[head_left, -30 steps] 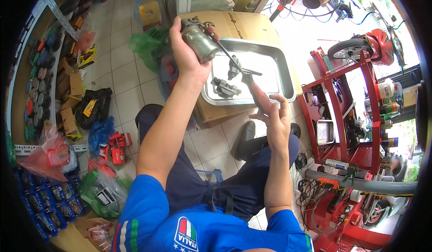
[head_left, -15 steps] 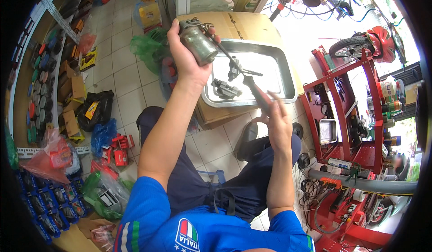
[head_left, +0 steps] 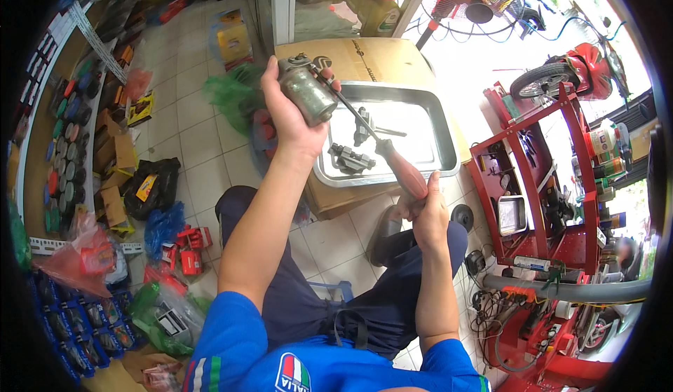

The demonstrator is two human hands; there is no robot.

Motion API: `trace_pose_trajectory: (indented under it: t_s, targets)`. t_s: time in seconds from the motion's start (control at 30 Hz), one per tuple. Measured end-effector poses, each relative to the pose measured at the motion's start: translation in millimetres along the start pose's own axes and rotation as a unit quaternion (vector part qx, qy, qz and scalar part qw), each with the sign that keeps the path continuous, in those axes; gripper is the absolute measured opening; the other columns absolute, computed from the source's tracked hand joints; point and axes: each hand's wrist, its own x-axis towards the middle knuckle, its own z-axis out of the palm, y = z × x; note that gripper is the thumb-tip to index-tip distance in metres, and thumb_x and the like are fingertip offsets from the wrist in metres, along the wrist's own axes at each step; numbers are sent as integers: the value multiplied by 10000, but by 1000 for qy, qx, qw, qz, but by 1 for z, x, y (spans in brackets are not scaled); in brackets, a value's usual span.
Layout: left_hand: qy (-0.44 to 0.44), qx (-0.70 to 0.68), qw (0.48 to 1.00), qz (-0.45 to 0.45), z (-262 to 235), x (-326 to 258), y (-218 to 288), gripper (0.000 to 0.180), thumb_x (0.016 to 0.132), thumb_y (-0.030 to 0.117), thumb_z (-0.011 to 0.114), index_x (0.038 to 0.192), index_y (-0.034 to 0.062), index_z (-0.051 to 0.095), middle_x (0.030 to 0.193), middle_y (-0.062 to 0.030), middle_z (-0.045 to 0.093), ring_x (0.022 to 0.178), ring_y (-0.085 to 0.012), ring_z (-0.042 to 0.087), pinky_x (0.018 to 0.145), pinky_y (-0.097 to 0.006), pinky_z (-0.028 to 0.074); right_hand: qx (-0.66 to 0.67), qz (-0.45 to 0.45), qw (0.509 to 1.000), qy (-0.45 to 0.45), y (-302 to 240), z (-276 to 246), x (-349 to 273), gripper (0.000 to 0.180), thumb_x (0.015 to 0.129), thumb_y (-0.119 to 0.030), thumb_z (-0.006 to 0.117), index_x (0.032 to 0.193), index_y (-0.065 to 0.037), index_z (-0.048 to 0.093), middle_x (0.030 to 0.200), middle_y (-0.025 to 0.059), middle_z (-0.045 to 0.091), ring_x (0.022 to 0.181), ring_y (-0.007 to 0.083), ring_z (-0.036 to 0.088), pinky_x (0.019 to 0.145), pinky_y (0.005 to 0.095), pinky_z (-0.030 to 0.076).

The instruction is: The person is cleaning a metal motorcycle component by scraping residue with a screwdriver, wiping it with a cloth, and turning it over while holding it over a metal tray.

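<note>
Head view: left hand [head_left: 287, 115] gripping motor [head_left: 307, 94]; right hand [head_left: 424, 210] clasping screwdriver [head_left: 378, 147], tip touching motor, above tray [head_left: 442, 133].

i see a dull grey-green metal cylinder [head_left: 308, 96], a screwdriver [head_left: 382, 147] with a dark red handle and black shaft, a shiny silver tray [head_left: 440, 122] on a tan cardboard box [head_left: 364, 57], blue sleeves [head_left: 231, 336], and a red rack [head_left: 554, 182].

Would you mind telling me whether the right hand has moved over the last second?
Yes. The right hand, gripping the screwdriver, has drawn back from the near rim of the metal tray toward the person's knee.
</note>
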Motion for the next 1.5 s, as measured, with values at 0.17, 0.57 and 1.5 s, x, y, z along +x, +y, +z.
trace_pose_trajectory:
  t_s: [0.17, 0.57, 1.5]
  targets:
    - [-8, 16, 1000, 11, -3, 2, 2, 480, 976, 530, 536, 967, 51, 571, 828, -112, 628, 766, -248, 661, 688, -402, 561, 49, -34, 998, 37, 2, 9, 2, 370, 1087, -312, 482, 1257, 12, 534, 771, 50, 571, 662, 132, 570, 675, 340, 589]
    - [-10, -4, 1000, -9, -2, 2, 4, 474, 955, 524, 551, 952, 55, 617, 811, -124, 632, 773, -286, 657, 748, -421, 555, 13, -2, 1000, -25, 0, 7, -6, 850, 1095, -531, 100, 1078, 118, 648, 754, 135, 666, 679, 196, 661, 674, 346, 560]
    - [0, 11, 1000, -13, -2, 5, 2, 499, 974, 533, 526, 953, 37, 580, 836, -114, 629, 792, -259, 667, 722, -431, 576, 54, -130, 990, -20, -5, 6, -2, 469, 993, -96, 647, 1372, -6, 385, 1017, 172, 666, 855, 216, 680, 787, 369, 602]
